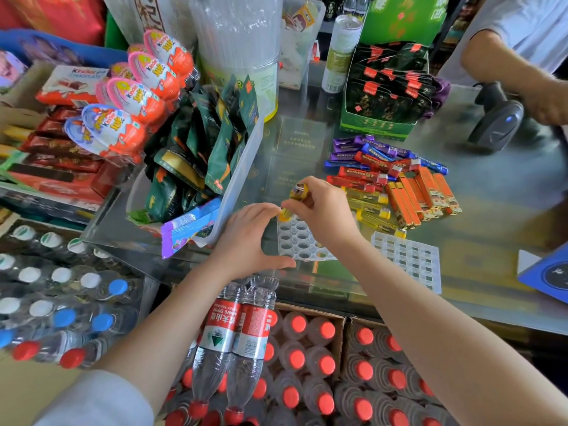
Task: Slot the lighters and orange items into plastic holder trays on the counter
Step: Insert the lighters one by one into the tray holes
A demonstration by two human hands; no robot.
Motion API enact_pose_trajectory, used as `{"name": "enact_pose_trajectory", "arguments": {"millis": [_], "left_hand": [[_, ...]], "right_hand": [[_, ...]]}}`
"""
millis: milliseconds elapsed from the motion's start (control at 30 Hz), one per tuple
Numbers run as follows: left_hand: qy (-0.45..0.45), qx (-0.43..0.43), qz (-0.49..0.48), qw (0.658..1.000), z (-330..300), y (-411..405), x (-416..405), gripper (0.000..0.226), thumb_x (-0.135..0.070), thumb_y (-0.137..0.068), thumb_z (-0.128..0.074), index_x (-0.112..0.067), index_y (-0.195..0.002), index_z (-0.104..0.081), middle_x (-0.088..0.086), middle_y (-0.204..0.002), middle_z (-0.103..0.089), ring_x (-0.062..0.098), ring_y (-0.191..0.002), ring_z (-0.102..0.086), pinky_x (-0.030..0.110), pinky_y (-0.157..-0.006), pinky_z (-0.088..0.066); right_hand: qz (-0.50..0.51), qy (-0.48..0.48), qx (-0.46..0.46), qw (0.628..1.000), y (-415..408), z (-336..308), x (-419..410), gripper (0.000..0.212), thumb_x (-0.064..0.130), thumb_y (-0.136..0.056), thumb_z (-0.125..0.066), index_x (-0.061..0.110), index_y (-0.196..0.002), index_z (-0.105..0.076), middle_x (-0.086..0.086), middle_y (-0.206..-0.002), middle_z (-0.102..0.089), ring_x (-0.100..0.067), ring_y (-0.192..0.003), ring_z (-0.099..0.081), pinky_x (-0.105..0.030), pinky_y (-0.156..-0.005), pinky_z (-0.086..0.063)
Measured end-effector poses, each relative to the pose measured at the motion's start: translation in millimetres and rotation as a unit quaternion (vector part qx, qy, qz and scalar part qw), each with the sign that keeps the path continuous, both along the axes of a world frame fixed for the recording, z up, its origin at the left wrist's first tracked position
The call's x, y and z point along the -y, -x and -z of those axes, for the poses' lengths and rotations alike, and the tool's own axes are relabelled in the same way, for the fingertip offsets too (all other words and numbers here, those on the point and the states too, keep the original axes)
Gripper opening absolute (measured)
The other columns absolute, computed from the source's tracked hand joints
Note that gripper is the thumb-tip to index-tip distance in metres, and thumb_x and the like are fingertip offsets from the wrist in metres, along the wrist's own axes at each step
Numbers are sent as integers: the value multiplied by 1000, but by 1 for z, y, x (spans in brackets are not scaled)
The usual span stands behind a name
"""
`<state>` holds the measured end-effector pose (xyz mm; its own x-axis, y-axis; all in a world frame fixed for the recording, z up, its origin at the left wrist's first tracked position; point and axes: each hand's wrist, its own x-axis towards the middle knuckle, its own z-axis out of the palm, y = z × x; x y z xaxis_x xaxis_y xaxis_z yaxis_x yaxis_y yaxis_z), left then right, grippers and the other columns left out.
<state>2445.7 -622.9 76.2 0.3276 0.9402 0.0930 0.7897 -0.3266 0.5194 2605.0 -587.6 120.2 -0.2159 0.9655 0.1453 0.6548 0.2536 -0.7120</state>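
Water bottles [242, 342] with red caps sit nearest the camera, at 6 o'clock below the desk [491, 241] edge. Above them, the round-hole holder tray [299, 241] lies flat on the glass desk at centre. Right hand [322, 207] is clenched around yellow lighters [298, 192], metal tops poking out above the fingers, hovering over the tray's far edge. Left hand [249, 238] pinches a second yellow lighter [284, 214] between thumb and fingertips at the tray's far-left corner, the lighter's base at or in a corner hole; cannot tell if seated. The tray's other holes look unfilled. A second tray with rectangular slots [407, 256] lies at 3 o'clock of the first, apart from it. Orange items [424, 195] lie in a flat row at 1 o'clock, with yellow boxed lighters [373, 210] between them and the right hand. Red and blue packs [368, 162] are piled at 12 o'clock. A clear bin of green snack packets [199, 155] stands at 10 o'clock. A barcode scanner [498, 121] stands far at 2 o'clock.
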Motion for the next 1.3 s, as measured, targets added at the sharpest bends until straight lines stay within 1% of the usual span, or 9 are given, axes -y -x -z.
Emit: {"name": "enact_pose_trajectory", "arguments": {"millis": [233, 333, 500, 600, 667, 733, 833, 1067, 1300], "left_hand": [[7, -6, -1, 1000, 2, 0, -2, 89, -55, -57, -76, -16, -129, -43, -1, -134, -42, 18, -126, -33, 33, -103, -22], [16, 6, -2, 1000, 0, 1, -1, 83, -56, -58, -75, -21, -126, -44, -4, -132, -42, 16, -125, -33, 34, -103, -23], [26, 11, 1, 1000, -2, 0, -2, 84, -60, -56, -71, -27, -127, -42, -4, -131, -44, 16, -124, -35, 37, -104, -26], [5, -8, -2, 1000, 0, -1, -2, 90, -59, -54, -75, -15, -127, -45, 2, -132, -45, 21, -123, -38, 37, -102, -27], [6, -17, -7, 1000, 1, -2, -1, 95, -64, -55, -71, -12, -129, -44, 3, -135, -43, 21, -125, -36, 36, -103, -24], [11, -22, -10, 1000, 1, -2, -1, 96, -68, -56, -66, -13, -131, -42, 1, -137, -40, 18, -127, -32, 36, -105, -21], [5, -25, -17, 1000, 0, -6, 0, 94, -68, -57, -65, -14, -131, -42, -1, -136, -39, 16, -126, -31, 37, -106, -21], [9, -16, -27, 999, -3, -12, -1, 91, -61, -60, -68, -15, -133, -39, -1, -138, -37, 16, -128, -29, 35, -106, -18], [50, 28, -17, 998, -4, -5, 5, 91, -46, -61, -78, -13, -134, -36, 0, -141, -30, 9, -129, -24, 19, -104, -13]], "right_hand": [[-132, -52, 113, 983, -6, -14, -4, 28, 23, -80, -68, -2, -87, -56, -14, -81, -58, -24, -67, -45, -29, -60, -34], [-170, -40, 174, 969, 5, -18, -8, 26, 26, -84, -64, 6, -78, -47, -10, -73, -46, -26, -63, -40, -30, -57, -30], [-122, -5, 112, 986, 6, -16, -13, 30, 27, -77, -71, 4, -76, -52, -6, -70, -48, -22, -63, -40, -31, -55, -29], [-85, 23, 105, 991, -18, -1, 1, 39, 35, -76, -71, 11, -102, -57, 4, -89, -53, -12, -73, -46, -27, -64, -40], [-13, 23, 91, 995, -44, 9, 13, 35, 30, -82, -66, 13, -111, -57, 3, -103, -58, -8, -77, -49, -23, -67, -39], [67, -17, 98, 993, -71, 15, 24, 16, 14, -88, -57, 9, -102, -62, -5, -106, -62, -17, -78, -54, -27, -66, -42], [140, -35, 178, 973, -102, 19, 32, 18, 5, -88, -50, 7, -100, -64, -11, -103, -64, -31, -92, -52, -36, -73, -44], [100, -2, 253, 962, -118, 14, 20, 21, 12, -88, -56, 8, -107, -64, -11, -106, -67, -31, -99, -49, -38, -80, -43], [90, 78, 240, 963, -114, 5, 0, 22, 21, -88, -58, 10, -106, -61, -11, -100, -68, -31, -101, -49, -37, -76, -44]]}}
